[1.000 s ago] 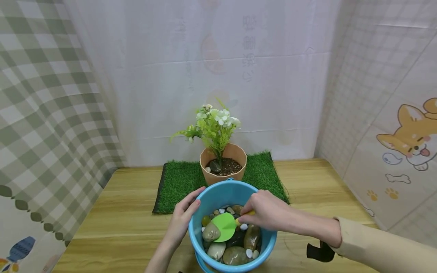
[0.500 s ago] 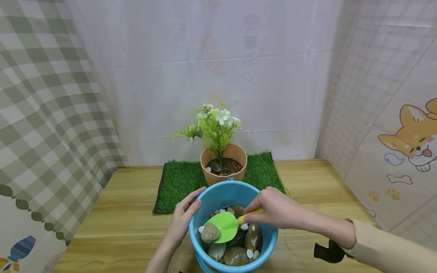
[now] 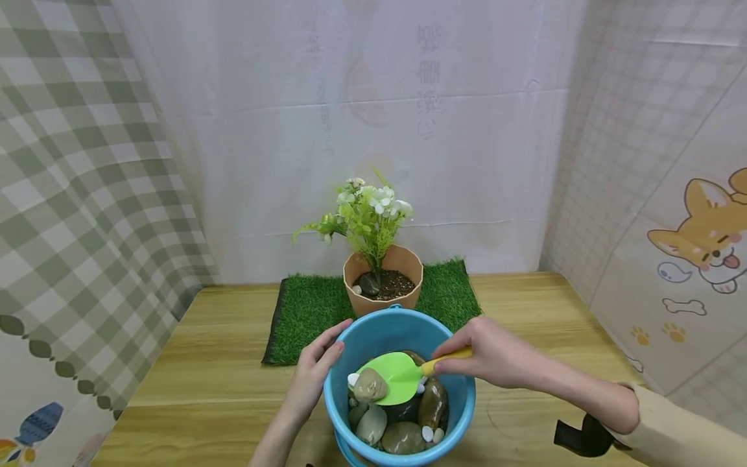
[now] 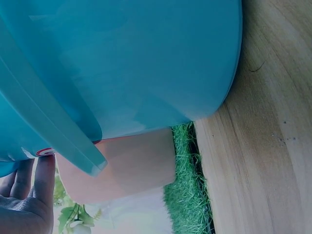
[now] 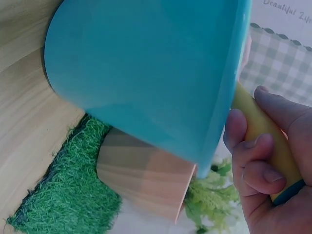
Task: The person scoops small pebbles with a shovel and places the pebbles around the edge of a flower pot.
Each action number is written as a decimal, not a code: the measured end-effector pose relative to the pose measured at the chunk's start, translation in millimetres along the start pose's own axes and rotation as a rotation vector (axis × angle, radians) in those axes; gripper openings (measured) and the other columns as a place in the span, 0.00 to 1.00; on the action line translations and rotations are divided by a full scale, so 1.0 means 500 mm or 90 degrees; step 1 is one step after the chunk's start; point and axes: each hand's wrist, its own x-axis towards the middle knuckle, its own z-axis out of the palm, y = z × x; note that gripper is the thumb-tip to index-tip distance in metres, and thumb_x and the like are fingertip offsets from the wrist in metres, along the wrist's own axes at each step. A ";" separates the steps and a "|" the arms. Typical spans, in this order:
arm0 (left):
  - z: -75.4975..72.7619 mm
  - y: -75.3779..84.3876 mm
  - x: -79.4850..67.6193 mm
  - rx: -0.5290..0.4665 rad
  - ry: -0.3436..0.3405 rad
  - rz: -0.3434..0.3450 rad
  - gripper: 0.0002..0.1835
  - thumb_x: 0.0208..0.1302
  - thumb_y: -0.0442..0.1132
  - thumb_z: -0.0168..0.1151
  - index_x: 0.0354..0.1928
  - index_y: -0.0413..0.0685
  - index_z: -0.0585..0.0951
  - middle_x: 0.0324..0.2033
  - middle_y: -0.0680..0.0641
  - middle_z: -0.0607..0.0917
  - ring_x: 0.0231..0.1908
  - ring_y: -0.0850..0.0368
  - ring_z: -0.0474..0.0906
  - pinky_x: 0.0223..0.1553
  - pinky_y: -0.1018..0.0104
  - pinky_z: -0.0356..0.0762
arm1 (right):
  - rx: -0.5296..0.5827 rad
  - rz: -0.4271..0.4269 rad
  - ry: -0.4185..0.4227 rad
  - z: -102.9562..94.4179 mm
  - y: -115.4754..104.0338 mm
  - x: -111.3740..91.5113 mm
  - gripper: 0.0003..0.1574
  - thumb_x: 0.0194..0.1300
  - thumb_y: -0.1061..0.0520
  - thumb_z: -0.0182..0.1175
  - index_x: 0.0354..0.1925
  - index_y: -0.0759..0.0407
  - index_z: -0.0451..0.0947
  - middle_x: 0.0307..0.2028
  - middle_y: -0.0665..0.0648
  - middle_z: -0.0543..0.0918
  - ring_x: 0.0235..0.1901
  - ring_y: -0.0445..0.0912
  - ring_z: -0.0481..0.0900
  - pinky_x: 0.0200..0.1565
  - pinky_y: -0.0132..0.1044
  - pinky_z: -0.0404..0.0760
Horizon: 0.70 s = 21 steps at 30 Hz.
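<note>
One hand (L) (image 3: pixel 311 371), fingers straightish, rests against blue bucket (image 3: pixel 382 329) at 10 o'clock, prob. to steady it; R hand (image 3: pixel 495 352) grips green shovel (image 3: pixel 411 375) by yellow handle (image 5: pixel 264 124) at 2 o'clock; blade (image 3: pixel 399 384)'s in bucket under grey stone (image 3: pixel 369 385) at 9 o'clock, prob. angled to balance it

Head view: blue bucket (image 3: pixel 391 329) is being viewed from above, 6 o'clock, facing 12. Wrist views, sideways: its outer wall (image 4: pixel 151 63) is being caught close, from 8 and 4; pot (image 5: pixel 146 170), turf mat (image 5: pixel 73 183) being shared.
</note>
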 end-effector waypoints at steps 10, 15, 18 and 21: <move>0.001 0.003 0.000 0.012 0.006 -0.002 0.24 0.81 0.41 0.52 0.73 0.43 0.75 0.66 0.35 0.82 0.64 0.40 0.82 0.58 0.59 0.88 | 0.002 0.036 0.031 -0.043 0.007 -0.018 0.15 0.69 0.47 0.70 0.46 0.54 0.93 0.37 0.50 0.94 0.26 0.29 0.77 0.26 0.27 0.76; 0.002 0.004 -0.001 0.009 0.005 -0.002 0.24 0.81 0.41 0.52 0.73 0.43 0.74 0.66 0.35 0.82 0.65 0.39 0.81 0.57 0.57 0.88 | -0.007 0.049 0.064 -0.063 0.015 -0.013 0.14 0.68 0.49 0.71 0.46 0.56 0.93 0.33 0.49 0.93 0.23 0.29 0.76 0.22 0.27 0.73; 0.002 0.004 -0.001 0.010 0.005 -0.002 0.24 0.81 0.41 0.52 0.73 0.43 0.74 0.67 0.35 0.82 0.65 0.38 0.81 0.58 0.57 0.88 | -0.011 0.060 0.082 -0.071 0.021 -0.006 0.14 0.68 0.50 0.71 0.46 0.57 0.93 0.30 0.49 0.92 0.18 0.29 0.69 0.20 0.26 0.68; 0.002 0.003 -0.002 0.011 0.003 -0.001 0.24 0.81 0.41 0.52 0.74 0.43 0.74 0.67 0.35 0.81 0.66 0.37 0.80 0.58 0.56 0.88 | -0.014 0.075 0.099 -0.078 0.029 0.003 0.14 0.69 0.51 0.71 0.46 0.58 0.92 0.30 0.51 0.92 0.18 0.30 0.71 0.19 0.28 0.65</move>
